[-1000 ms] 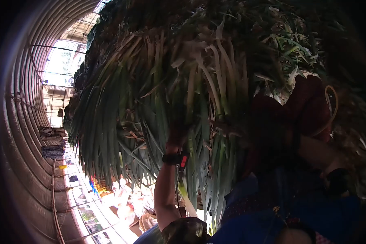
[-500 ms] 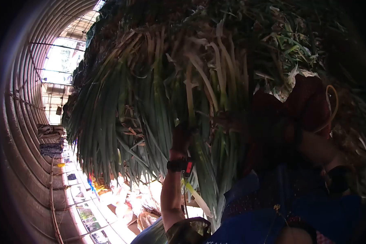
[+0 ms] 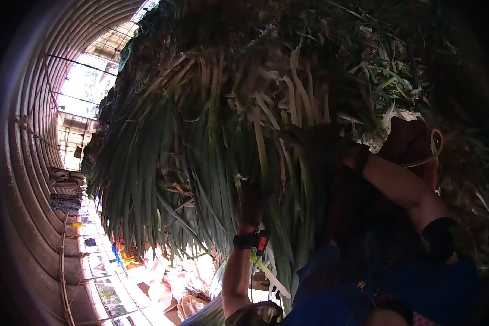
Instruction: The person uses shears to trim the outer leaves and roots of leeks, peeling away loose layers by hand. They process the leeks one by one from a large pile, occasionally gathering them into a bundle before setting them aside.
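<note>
A large heap of green onions (image 3: 146, 163), with long green leaves and pale stalk ends, fills the middle of the head view. My left hand (image 3: 251, 206), dark in shadow above a wristband with a red patch, is closed around green onion leaves; its fingers barely show. A pale-ended green onion stalk (image 3: 270, 276) hangs beside that wrist. My right hand (image 3: 315, 142), dark and partly lost in shadow, reaches across to the pale stalks at the heap's centre. Its fingers cannot be made out.
A dark red cloth or sack (image 3: 405, 141) with a yellow loop (image 3: 439, 142) lies beyond my right forearm. Loose leaf scraps (image 3: 388, 79) cover the upper right. The ribbed wall of an arched shelter (image 3: 24, 217) curves along the left. Blue clothing (image 3: 331, 293) shows below.
My right hand has moved left and up to the pale stalks. My left hand has shifted slightly down and right in the view. The heap also sits a little lower.
</note>
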Demonstrator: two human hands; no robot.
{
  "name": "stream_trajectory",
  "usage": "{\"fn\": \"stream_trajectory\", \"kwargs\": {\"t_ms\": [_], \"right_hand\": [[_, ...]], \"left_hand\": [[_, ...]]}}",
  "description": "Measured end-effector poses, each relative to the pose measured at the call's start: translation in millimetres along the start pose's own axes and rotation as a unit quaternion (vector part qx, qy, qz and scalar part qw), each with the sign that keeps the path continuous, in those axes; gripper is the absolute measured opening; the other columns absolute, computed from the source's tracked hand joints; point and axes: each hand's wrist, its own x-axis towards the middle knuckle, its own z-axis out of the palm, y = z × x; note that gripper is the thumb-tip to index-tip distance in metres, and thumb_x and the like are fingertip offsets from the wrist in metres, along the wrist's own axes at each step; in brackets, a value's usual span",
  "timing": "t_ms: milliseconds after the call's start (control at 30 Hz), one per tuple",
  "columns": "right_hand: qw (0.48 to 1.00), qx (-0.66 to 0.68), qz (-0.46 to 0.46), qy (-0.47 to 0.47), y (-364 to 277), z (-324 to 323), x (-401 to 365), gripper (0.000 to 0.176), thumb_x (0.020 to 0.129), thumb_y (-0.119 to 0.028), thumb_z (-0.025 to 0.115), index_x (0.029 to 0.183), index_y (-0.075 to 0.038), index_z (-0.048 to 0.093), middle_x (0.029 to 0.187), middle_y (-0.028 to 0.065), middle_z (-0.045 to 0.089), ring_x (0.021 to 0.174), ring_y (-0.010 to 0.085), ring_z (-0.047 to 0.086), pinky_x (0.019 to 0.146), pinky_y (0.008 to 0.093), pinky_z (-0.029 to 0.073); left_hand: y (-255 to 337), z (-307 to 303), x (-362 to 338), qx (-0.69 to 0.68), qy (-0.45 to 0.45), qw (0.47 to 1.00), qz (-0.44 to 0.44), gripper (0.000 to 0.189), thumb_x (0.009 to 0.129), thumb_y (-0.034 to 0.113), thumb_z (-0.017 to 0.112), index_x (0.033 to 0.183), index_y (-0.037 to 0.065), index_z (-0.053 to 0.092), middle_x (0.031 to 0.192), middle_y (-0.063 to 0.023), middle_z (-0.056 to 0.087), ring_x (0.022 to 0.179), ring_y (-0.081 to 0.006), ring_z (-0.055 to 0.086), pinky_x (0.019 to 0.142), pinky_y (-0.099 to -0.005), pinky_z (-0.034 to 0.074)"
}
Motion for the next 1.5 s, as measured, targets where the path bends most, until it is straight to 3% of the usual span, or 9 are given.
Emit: {"fn": "stream_trajectory", "kwargs": {"t_ms": [133,367,467,567,667,867,1167,1300,1500], "right_hand": [[0.997,-0.067,-0.026,0.029,11.5,0.5,16.4,0.066,0.085,-0.013,0.057,0.147,-0.028,0.041,0.131,0.0090,0.053,0.094,0.0288,0.068,0.080,0.0447,0.056],[1.000,0.021,0.001,0.018,14.5,1.0,12.9,0.051,0.089,-0.018,0.058,0.139,-0.028,0.052,0.138,0.0058,0.051,0.101,0.0288,0.067,0.087,0.0459,0.054],[0.996,0.007,-0.033,0.080,26.4,9.7,0.6,0.052,0.090,-0.018,0.057,0.141,-0.024,0.050,0.140,0.0086,0.051,0.098,0.0304,0.068,0.081,0.0445,0.055],[0.992,-0.014,-0.055,0.117,30.9,12.6,-17.3,0.058,0.089,-0.018,0.057,0.145,-0.020,0.044,0.139,0.0104,0.052,0.091,0.0317,0.069,0.072,0.0427,0.056],[0.993,-0.025,0.007,0.112,31.6,0.8,-34.7,0.063,0.088,-0.018,0.059,0.147,-0.019,0.039,0.139,0.0093,0.053,0.083,0.0318,0.070,0.065,0.0421,0.056],[0.994,-0.052,-0.002,0.092,39.2,9.6,-38.4,0.060,0.093,-0.023,0.055,0.150,-0.021,0.036,0.136,0.0114,0.056,0.074,0.0296,0.069,0.058,0.0429,0.055],[0.979,-0.110,-0.005,0.169,29.2,6.7,-46.2,0.070,0.088,-0.028,0.062,0.152,-0.026,0.032,0.130,0.0076,0.056,0.072,0.0295,0.068,0.055,0.0428,0.056],[0.995,0.032,-0.002,0.091,35.2,11.5,-61.6,0.080,0.084,-0.028,0.069,0.153,-0.029,0.030,0.130,0.0070,0.056,0.077,0.0326,0.069,0.063,0.0425,0.058],[0.982,0.173,0.056,0.050,10.1,-12.4,-63.7,0.077,0.070,-0.032,0.081,0.140,-0.023,0.049,0.102,0.0140,0.070,0.088,0.0364,0.069,0.075,0.0469,0.058]], "left_hand": [[-11.2,8.3,-9.3,0.060,0.040,0.993,0.098,0.050,0.085,0.024,0.070,0.129,0.004,0.058,0.119,-0.0179,0.063,0.113,-0.0333,0.061,0.094,-0.0409,0.049],[39.2,12.0,-12.7,0.127,-0.071,0.989,-0.017,0.032,0.083,0.022,0.075,0.109,0.005,0.070,0.117,-0.0127,0.061,0.107,-0.0279,0.061,0.090,-0.0366,0.049],[-23.7,47.9,-4.7,-0.004,-0.039,0.986,0.160,0.035,0.085,0.020,0.074,0.115,0.003,0.065,0.108,-0.0074,0.063,0.100,-0.0218,0.063,0.083,-0.0365,0.052],[-5.1,74.0,19.5,-0.480,-0.058,0.872,-0.083,0.039,0.089,0.018,0.071,0.122,0.001,0.058,0.111,-0.0070,0.060,0.100,-0.0179,0.061,0.082,-0.0362,0.052],[-7.8,85.8,66.2,-0.162,-0.136,0.974,-0.081,0.039,0.094,0.011,0.064,0.129,0.001,0.052,0.120,-0.0099,0.056,0.111,-0.0157,0.055,0.092,-0.0336,0.050],[-32.2,111.5,72.3,-0.333,-0.144,0.931,-0.038,0.044,0.093,0.020,0.065,0.131,0.002,0.051,0.124,-0.0117,0.056,0.116,-0.0212,0.056,0.096,-0.0362,0.049],[-12.3,28.8,104.8,0.039,0.126,0.976,0.175,0.068,0.089,0.036,0.065,0.145,0.003,0.042,0.136,-0.0184,0.055,0.126,-0.0318,0.054,0.102,-0.0421,0.045],[-20.7,-56.6,174.5,0.393,0.215,0.885,-0.127,0.070,0.087,0.051,0.062,0.142,0.008,0.050,0.133,-0.0195,0.059,0.121,-0.0350,0.059,0.098,-0.0456,0.048],[-82.1,-71.2,206.2,0.362,0.267,0.890,-0.075,0.070,0.079,0.061,0.067,0.129,0.013,0.061,0.123,-0.0150,0.066,0.109,-0.0349,0.065,0.089,-0.0497,0.053]]}}
